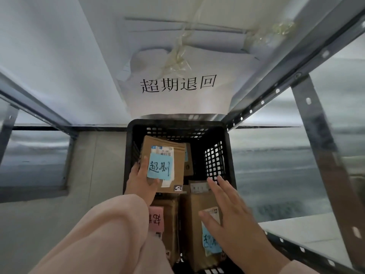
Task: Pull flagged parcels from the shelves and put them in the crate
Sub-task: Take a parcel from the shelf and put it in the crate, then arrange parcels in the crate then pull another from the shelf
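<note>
A black plastic crate [229, 155] stands on the floor below me, holding several cardboard parcels. My left hand [141, 180] grips a small brown parcel [177, 173] by its left edge, over the crate's far half; a blue sticky note [160, 167] with handwriting covers its front. My right hand [230, 212] is flat with fingers spread, resting on a parcel with a blue note [210, 242] in the crate's near right. Beside it lies a parcel with a pink note [156, 218].
Metal shelf uprights [324, 155] and beams [276, 80] frame both sides. A white paper sign [177, 84] with black characters hangs above the crate. A white shelf board [308, 232] is at the lower right. Grey floor [49, 214] lies to the left.
</note>
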Action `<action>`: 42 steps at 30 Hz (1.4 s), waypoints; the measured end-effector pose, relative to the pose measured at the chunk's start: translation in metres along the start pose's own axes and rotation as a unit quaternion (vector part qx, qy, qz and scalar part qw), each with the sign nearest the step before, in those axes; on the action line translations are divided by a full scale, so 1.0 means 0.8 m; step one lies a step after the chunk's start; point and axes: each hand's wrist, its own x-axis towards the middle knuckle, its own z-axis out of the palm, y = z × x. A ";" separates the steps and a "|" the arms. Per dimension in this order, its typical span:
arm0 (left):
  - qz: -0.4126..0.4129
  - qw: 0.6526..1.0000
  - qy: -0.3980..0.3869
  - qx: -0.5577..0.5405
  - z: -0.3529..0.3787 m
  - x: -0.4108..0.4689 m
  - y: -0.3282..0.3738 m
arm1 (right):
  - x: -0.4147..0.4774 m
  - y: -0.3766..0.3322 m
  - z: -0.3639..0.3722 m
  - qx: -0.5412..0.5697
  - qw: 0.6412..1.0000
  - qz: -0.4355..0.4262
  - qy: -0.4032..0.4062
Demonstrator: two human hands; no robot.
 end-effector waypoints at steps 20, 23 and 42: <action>0.272 0.926 0.229 0.124 0.015 -0.471 0.167 | -0.321 0.107 -0.071 -0.049 0.962 -0.234 0.129; 0.297 0.919 0.229 0.121 0.046 -0.523 0.202 | -0.378 0.160 -0.095 -0.037 0.961 -0.229 0.149; 0.315 0.934 0.141 0.091 0.142 -0.539 0.459 | -0.414 0.289 -0.235 0.036 0.949 -0.097 0.298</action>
